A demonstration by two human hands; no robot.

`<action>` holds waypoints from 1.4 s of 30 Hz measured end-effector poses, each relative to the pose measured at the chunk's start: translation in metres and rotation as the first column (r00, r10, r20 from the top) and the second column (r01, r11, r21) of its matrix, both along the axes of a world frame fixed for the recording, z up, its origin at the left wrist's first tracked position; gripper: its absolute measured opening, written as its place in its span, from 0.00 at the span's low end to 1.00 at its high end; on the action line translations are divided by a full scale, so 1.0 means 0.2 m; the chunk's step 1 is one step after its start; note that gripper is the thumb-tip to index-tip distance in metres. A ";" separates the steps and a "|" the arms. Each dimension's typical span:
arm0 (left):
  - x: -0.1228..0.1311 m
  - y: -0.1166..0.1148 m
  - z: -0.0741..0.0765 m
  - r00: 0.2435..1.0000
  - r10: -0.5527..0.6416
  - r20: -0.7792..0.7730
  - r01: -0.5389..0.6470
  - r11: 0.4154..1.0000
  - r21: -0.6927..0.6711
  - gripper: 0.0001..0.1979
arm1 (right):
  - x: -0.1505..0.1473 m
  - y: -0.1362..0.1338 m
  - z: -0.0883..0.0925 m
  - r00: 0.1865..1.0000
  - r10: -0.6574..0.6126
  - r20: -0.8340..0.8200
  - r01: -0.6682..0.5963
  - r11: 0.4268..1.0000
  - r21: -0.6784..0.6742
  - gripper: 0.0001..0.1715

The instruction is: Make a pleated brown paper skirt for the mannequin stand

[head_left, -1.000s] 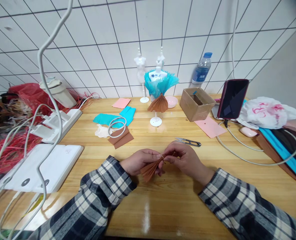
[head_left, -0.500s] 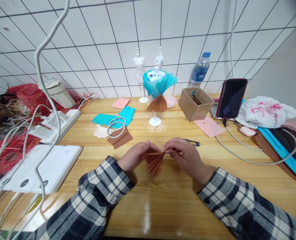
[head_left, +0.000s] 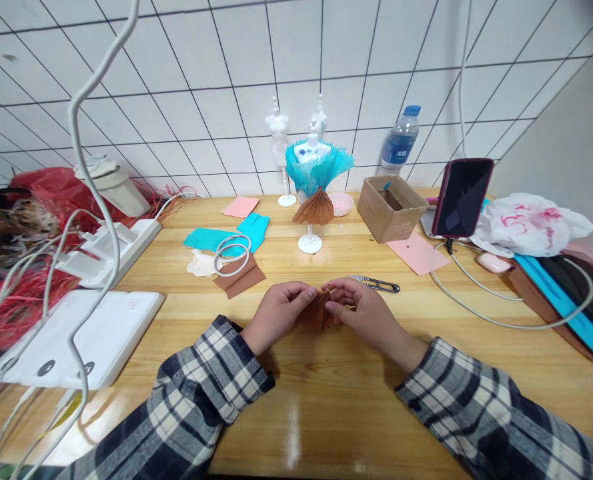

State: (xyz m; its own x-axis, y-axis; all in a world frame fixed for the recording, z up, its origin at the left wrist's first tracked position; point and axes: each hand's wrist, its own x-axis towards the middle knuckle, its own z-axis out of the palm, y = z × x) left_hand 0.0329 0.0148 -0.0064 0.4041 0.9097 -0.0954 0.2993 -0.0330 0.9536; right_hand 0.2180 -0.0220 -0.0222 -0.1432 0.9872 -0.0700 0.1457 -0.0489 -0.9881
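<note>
A pleated brown crepe paper fan (head_left: 317, 315) is held just above the wooden table between both hands. My left hand (head_left: 282, 312) pinches its gathered top from the left, thumb over the folds. My right hand (head_left: 363, 312) grips the same paper from the right with curled fingers, and part of the fan is hidden behind them. Thread snips (head_left: 383, 286) lie just beyond my right hand. Straight ahead stands a small white mannequin (head_left: 310, 244) dressed in a ruffled turquoise paper bodice (head_left: 301, 170) and a brown pleated paper piece (head_left: 315, 208).
Left of centre lie turquoise paper (head_left: 209, 239), white rings (head_left: 233, 255) and folded brown paper (head_left: 241, 277). A cardboard box (head_left: 389, 217), pink paper (head_left: 419, 253) and a propped phone (head_left: 463, 197) are at the right. A power strip (head_left: 136, 243) and white cables flank the left side.
Both hands have come closer together. My left hand has shifted right onto the fan's gathered top, the fan now hangs lower and more upright, and more of the snips shows.
</note>
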 end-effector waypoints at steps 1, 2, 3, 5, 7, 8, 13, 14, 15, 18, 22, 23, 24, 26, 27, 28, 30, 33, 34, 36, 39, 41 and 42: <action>0.00 0.00 0.00 1.000 0.025 0.002 -0.025 1.000 -0.003 0.18 | 0.00 0.00 0.00 1.000 -0.004 0.016 0.003 1.000 0.011 0.17; 0.00 0.00 0.00 0.999 0.043 0.010 -0.043 0.999 -0.013 0.19 | 0.01 0.01 0.00 0.999 -0.012 0.043 0.010 0.999 0.034 0.17; 0.00 0.00 0.00 0.998 0.049 0.026 -0.049 0.998 -0.026 0.19 | 0.01 0.01 0.01 0.997 -0.021 0.079 0.016 0.998 0.061 0.17; 0.01 0.00 0.00 0.996 0.026 0.086 -0.021 0.999 -0.050 0.19 | 0.02 0.01 0.01 0.987 -0.038 0.155 0.019 0.992 0.123 0.15; 0.01 -0.01 0.01 0.990 -0.015 0.141 0.023 0.998 -0.051 0.19 | 0.02 0.00 0.02 0.979 -0.037 0.203 0.002 0.985 0.174 0.14; 0.01 -0.01 0.01 0.989 -0.022 0.149 0.030 0.998 -0.049 0.19 | 0.02 -0.01 0.01 0.977 -0.028 0.212 -0.013 0.982 0.189 0.14; 0.00 0.00 0.00 0.985 0.033 0.168 -0.002 0.983 -0.184 0.15 | 0.02 -0.02 0.01 0.990 0.015 0.138 -0.041 0.981 0.187 0.16; -0.01 0.01 -0.01 0.973 0.046 0.227 0.011 0.969 -0.245 0.14 | 0.02 -0.02 0.01 0.995 0.022 0.101 -0.040 0.983 0.178 0.16; -0.02 0.01 -0.01 0.955 0.060 0.291 0.033 0.952 -0.303 0.14 | 0.03 -0.02 0.02 0.998 0.029 0.063 -0.040 0.985 0.169 0.16; -0.03 0.01 0.00 0.899 0.088 0.430 0.106 0.907 -0.408 0.13 | 0.03 -0.01 0.03 0.998 0.054 -0.027 -0.050 0.988 0.146 0.16; -0.02 -0.01 0.02 0.864 0.096 0.495 0.178 0.860 -0.478 0.13 | 0.03 0.00 0.03 0.985 0.113 -0.130 -0.103 0.991 0.082 0.17; -0.01 -0.01 0.02 0.868 0.086 0.489 0.185 0.859 -0.478 0.13 | 0.03 0.01 0.02 0.978 0.123 -0.167 -0.116 0.992 0.054 0.18; -0.01 -0.02 0.02 0.878 0.074 0.473 0.176 0.869 -0.462 0.14 | 0.03 0.01 0.02 0.971 0.126 -0.202 -0.123 0.992 0.027 0.19; 0.00 -0.02 0.03 0.908 0.050 0.416 0.119 0.922 -0.369 0.17 | 0.04 0.02 0.01 0.968 0.104 -0.229 -0.108 0.994 -0.006 0.21; 0.00 -0.02 0.03 0.927 0.035 0.374 0.086 0.949 -0.302 0.18 | 0.04 0.02 0.00 0.974 0.086 -0.211 -0.089 0.996 -0.003 0.21; -0.01 -0.01 0.03 0.945 0.019 0.325 0.062 0.970 -0.236 0.20 | 0.04 0.03 0.00 0.981 0.073 -0.179 -0.073 0.997 0.007 0.20; -0.01 -0.01 0.03 0.973 -0.015 0.230 0.050 0.988 -0.149 0.20 | 0.04 0.03 0.00 0.989 0.081 -0.124 -0.079 0.997 0.028 0.19; -0.01 0.00 0.01 0.971 -0.007 0.240 0.057 0.977 -0.203 0.17 | 0.04 0.02 0.00 0.985 0.137 -0.102 -0.134 0.990 0.033 0.18; -0.01 0.00 0.01 0.959 0.013 0.282 0.059 0.967 -0.248 0.17 | 0.04 0.02 0.00 0.984 0.144 -0.104 -0.141 0.989 0.034 0.19; -0.01 -0.01 -0.01 0.930 0.058 0.363 0.067 0.944 -0.322 0.16 | 0.04 0.02 0.00 0.986 0.128 -0.106 -0.124 0.991 0.040 0.19; 0.00 -0.02 -0.02 0.908 0.092 0.409 0.062 0.935 -0.349 0.16 | 0.04 0.02 0.00 0.990 0.099 -0.098 -0.096 0.995 0.042 0.20; 0.00 -0.02 -0.01 0.915 0.094 0.391 0.045 0.942 -0.332 0.16 | 0.04 0.01 0.00 0.992 0.095 -0.078 -0.091 0.994 0.052 0.20; 0.00 -0.02 -0.01 0.927 0.079 0.366 0.045 0.947 -0.318 0.16 | 0.04 0.01 0.00 0.993 0.094 -0.071 -0.090 0.994 0.063 0.20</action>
